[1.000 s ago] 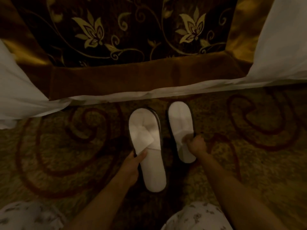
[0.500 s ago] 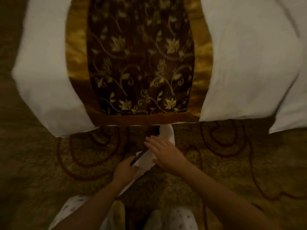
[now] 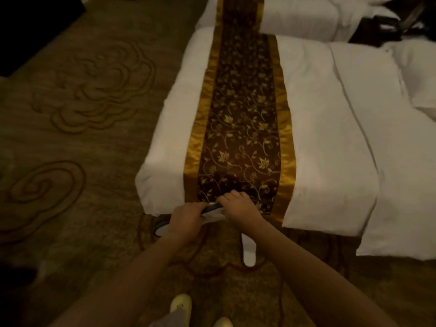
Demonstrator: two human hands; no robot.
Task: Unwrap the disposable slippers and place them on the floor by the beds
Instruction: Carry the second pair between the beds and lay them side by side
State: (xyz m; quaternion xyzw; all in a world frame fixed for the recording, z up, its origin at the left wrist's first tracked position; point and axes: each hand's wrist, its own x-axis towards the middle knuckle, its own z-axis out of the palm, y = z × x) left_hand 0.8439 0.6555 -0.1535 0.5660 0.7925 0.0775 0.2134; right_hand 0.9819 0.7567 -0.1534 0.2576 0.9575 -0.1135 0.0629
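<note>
My left hand (image 3: pixel 186 219) and right hand (image 3: pixel 238 205) both clamp one white slipper (image 3: pixel 212 211) at the bed's (image 3: pixel 330 138) foot; the other slipper (image 3: pixel 248 252) lies on carpet (image 3: pixel 82 173) below.

Count, head view, dim light.

White disposable slippers with dark soles: two. One white slipper (image 3: pixel 248 252) lies flat on the carpet; the second white slipper (image 3: pixel 212 210) is up off the floor between the hands.

Bare hands: two, the left hand (image 3: pixel 186 220) and the right hand (image 3: pixel 238 205).

Beds with white duvets: two, the near bed (image 3: pixel 318 138) and the far bed (image 3: pixel 302 13).

Brown floral bed runners with gold borders: one long runner strip (image 3: pixel 240 128) visible across both beds; whether it is one piece or two cannot be told.

Pale yellow shoes on the person's feet: two, the left shoe (image 3: pixel 180 303) and the right shoe (image 3: pixel 223 322).

Patterned tan carpet (image 3: pixel 82 161): one.
</note>
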